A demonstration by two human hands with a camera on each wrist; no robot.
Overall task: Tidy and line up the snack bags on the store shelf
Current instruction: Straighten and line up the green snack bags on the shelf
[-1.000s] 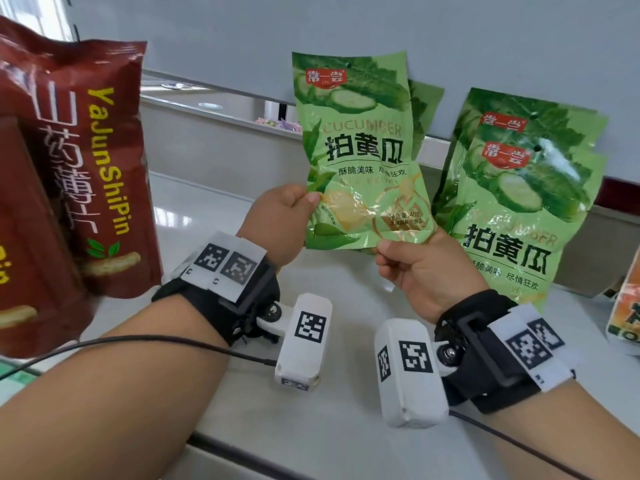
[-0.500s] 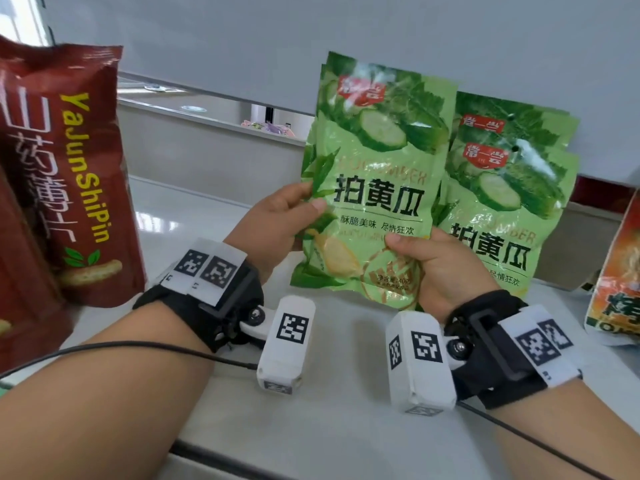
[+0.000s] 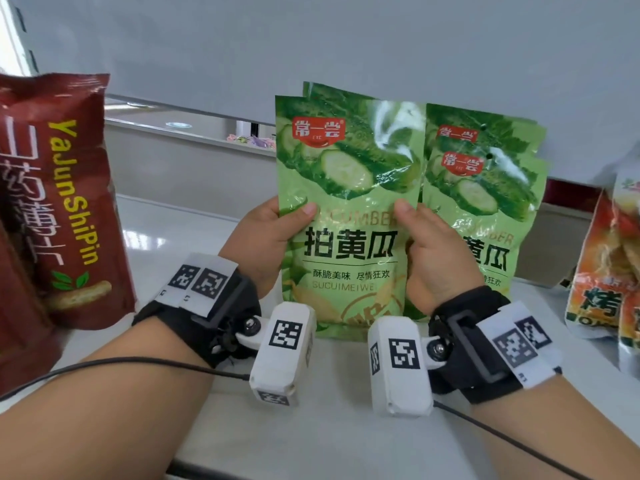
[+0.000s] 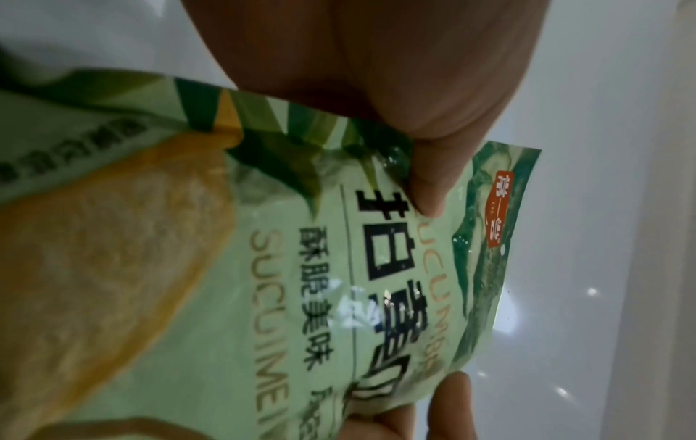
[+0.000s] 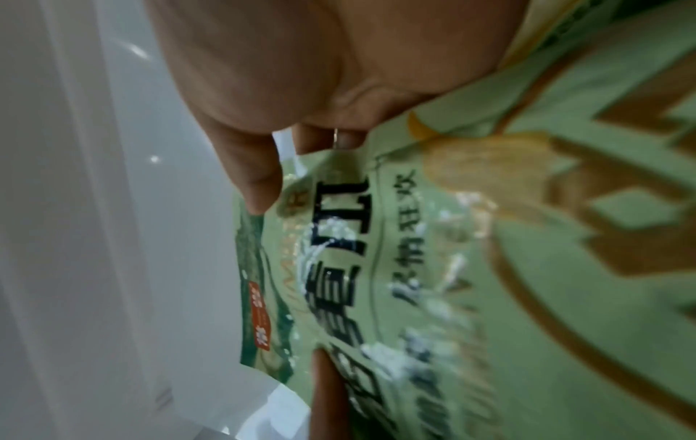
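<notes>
A green cucumber snack bag (image 3: 349,209) stands upright at the centre of the head view, with a second green bag's top edge showing just behind it. My left hand (image 3: 266,237) grips its left edge, thumb on the front. My right hand (image 3: 429,251) grips its right edge the same way. The left wrist view shows the bag (image 4: 301,297) with my thumb pressed on its print. In the right wrist view the bag (image 5: 489,268) fills the frame under my thumb. Two more green cucumber bags (image 3: 485,188) lean against the back wall to the right.
Tall red-brown snack bags (image 3: 69,202) stand at the left. Orange snack bags (image 3: 602,278) stand at the far right. The white shelf surface (image 3: 311,427) runs under my wrists, and a grey back wall (image 3: 346,46) rises behind the bags.
The green bag was turned from tilted to upright and brought nearer. Both hands slid from its lower corners up to its side edges.
</notes>
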